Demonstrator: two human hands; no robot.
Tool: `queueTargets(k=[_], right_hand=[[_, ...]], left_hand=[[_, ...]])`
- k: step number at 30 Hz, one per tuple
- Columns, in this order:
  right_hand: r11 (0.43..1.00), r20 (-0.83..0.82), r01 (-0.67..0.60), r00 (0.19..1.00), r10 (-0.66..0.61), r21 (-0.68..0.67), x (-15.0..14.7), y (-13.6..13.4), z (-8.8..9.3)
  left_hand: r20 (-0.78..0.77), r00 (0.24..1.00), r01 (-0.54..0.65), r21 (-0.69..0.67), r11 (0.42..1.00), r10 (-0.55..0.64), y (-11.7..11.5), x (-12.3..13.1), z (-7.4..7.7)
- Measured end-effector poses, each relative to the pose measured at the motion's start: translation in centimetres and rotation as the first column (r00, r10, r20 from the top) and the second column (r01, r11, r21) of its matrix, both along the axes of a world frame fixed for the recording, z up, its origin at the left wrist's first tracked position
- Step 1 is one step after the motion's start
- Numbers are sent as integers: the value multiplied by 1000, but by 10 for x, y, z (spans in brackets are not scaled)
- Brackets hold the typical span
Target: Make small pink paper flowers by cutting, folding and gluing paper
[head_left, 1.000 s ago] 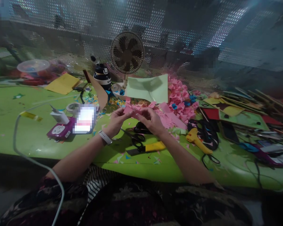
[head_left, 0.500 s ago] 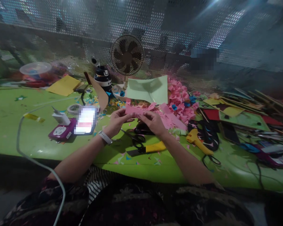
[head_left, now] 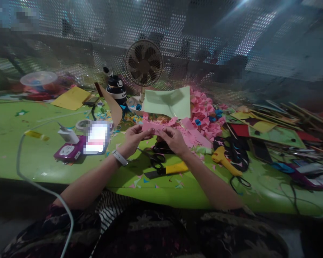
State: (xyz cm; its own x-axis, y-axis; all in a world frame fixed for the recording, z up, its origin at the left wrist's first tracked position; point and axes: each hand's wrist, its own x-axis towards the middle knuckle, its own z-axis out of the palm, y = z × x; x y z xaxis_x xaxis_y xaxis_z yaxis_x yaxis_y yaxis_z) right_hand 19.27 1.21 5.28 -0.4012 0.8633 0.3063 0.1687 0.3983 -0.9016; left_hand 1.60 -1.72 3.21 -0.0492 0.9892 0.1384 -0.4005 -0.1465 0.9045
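Note:
A strip of pink paper [head_left: 153, 126] is stretched between my two hands, above the table's middle. My left hand [head_left: 134, 139] pinches its left part between thumb and fingers. On the other side, my right hand [head_left: 172, 139] grips the right part the same way, the two thumbs close together. Below them lie black-handled scissors [head_left: 157, 162] and a cutter with a yellow handle [head_left: 176, 167]. A dark object [head_left: 161, 147], partly hidden by my right hand, sits just under the paper. Behind are pink paper pieces [head_left: 193, 132] in a loose heap.
A lit phone [head_left: 97, 138] leans by a purple box [head_left: 67, 152] at left, near a white cable [head_left: 18, 154]. A fan [head_left: 144, 63] and black bottle [head_left: 116, 89] stand behind. Right are a yellow glue gun [head_left: 226, 162] and folded pink paper shapes [head_left: 203, 107].
My hands stay pinched on the pink paper, and the thumbs have shifted slightly along its lower edge. The whole view has drifted a little; nothing else has visibly moved.

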Motion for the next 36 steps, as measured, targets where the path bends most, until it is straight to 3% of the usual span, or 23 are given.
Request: queueTargets(k=[9,26,33,36], right_hand=[[999,19,18,1000,-19,51,-1,-2,-1],[999,75,-39,996,41,-26,-2,3,-11],[989,-8,-115,993,115,-91,4,3,6],[984,-37,-134,991,131,-115,6,2,9]], left_hand=[[-1,1000,-14,-7,1000,14,-1,2,2],[12,997,-71,15,997,71,-2,5,3],[-91,991,90,-45,995,-94,-1,-8,14],[-98,991,93,-35,995,-96,-1,-10,15]])
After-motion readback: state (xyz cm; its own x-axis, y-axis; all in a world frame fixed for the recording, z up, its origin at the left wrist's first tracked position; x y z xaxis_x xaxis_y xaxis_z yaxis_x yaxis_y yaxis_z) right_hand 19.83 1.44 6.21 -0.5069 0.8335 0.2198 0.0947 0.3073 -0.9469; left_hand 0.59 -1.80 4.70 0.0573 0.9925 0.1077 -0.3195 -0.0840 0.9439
